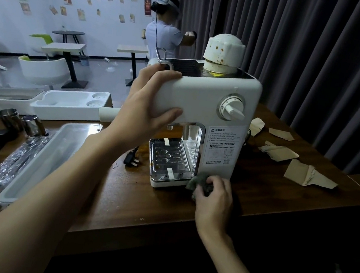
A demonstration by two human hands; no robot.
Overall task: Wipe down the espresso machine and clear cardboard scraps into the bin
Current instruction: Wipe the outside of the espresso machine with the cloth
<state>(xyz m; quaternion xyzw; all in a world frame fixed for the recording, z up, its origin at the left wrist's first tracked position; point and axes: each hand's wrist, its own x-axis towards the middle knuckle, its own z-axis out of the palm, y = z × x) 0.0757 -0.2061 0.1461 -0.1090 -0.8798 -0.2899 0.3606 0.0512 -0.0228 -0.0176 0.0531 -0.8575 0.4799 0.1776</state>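
At my far left, two metal cups point(20, 123) stand on the brown table point(140, 205). Just beside them a long white tray point(55, 152) lies at a slant. A black plug point(132, 158) lies on the tabletop close to the foot of the espresso machine point(203, 97).

My left hand point(146, 108) grasps the machine's upper left corner, fingers curled over the top edge and thumb pressed flat against the white front. The machine stands upright near the middle of the table. Its shiny drip tray point(171, 158) sits at the bottom and a white dial point(230, 110) is high on its front. A stained white foam block point(224, 49) rests on its top.

Lower down, my right hand point(214, 195) clutches a grey cloth point(200, 181), bunched in my fingers and pushed against the machine's bottom corner where it meets the table.

Further right, torn cardboard scraps point(308, 175) lie scattered on the table, apart from the machine, in front of a dark curtain point(325, 64).
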